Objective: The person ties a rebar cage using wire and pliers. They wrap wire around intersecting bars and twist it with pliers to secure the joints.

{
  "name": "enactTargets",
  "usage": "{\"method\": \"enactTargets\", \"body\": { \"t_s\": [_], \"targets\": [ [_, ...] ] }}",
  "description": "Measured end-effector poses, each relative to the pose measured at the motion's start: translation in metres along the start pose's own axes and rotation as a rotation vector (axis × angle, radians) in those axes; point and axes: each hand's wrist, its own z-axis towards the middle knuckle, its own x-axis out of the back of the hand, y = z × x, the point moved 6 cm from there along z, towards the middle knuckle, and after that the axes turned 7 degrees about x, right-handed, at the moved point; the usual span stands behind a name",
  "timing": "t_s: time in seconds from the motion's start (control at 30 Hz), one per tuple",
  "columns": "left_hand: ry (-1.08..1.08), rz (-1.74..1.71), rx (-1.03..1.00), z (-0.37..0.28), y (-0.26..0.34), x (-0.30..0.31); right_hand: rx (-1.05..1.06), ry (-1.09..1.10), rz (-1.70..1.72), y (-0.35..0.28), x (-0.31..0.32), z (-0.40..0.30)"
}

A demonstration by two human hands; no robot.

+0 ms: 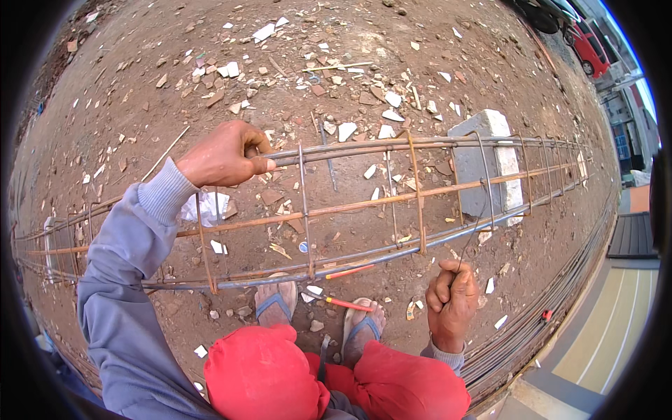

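Note:
A long rebar cage (pixel 362 201) of rusty and grey bars with square stirrups stretches across the view in front of my knees. My left hand (pixel 226 152) is closed around its upper far bars, left of the middle. Low on the right, my right hand (pixel 452 304) pinches a thin dark tie wire (pixel 466 244) that runs up towards the cage's near lower bar. Whether the wire is looped around that bar is hard to see. Pincers (pixel 346 303) with red-and-yellow handles lie on the ground by my sandalled feet.
A grey-and-white block (pixel 470 202) stands under the cage's right part. Broken tile pieces (pixel 264 32) litter the dirt, with a crumpled plastic bag (pixel 206 206) under the cage. Long steel bars (pixel 546 294) lie along the right side. A red car (pixel 588 50) is parked far off.

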Motion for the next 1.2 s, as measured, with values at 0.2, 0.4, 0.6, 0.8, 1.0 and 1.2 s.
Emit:
{"method": "enactTargets", "body": {
  "t_s": [0.2,0.4,0.6,0.8,1.0,1.2],
  "targets": [
    [-0.225,-0.343,0.072,0.014,-0.017,-0.006,-0.144,-0.074,-0.181,0.009,0.004,-0.001],
    [-0.040,-0.178,-0.078,0.001,0.014,-0.011,0.323,-0.177,-0.877,-0.009,-0.011,0.010],
    [0.300,0.217,-0.400,-0.007,0.040,-0.032,0.584,-0.153,-1.058,-0.019,-0.020,0.023],
    [0.410,0.233,-0.495,-0.008,0.020,-0.028,0.533,-0.184,-1.087,-0.004,-0.044,0.035],
    [0.451,0.394,-0.621,-0.004,0.003,-0.034,0.371,-0.200,-0.885,0.033,-0.029,0.018],
    [0.345,0.331,-0.746,-0.008,0.009,-0.032,0.359,-0.170,-0.842,0.031,-0.014,0.011]
  ]
}}
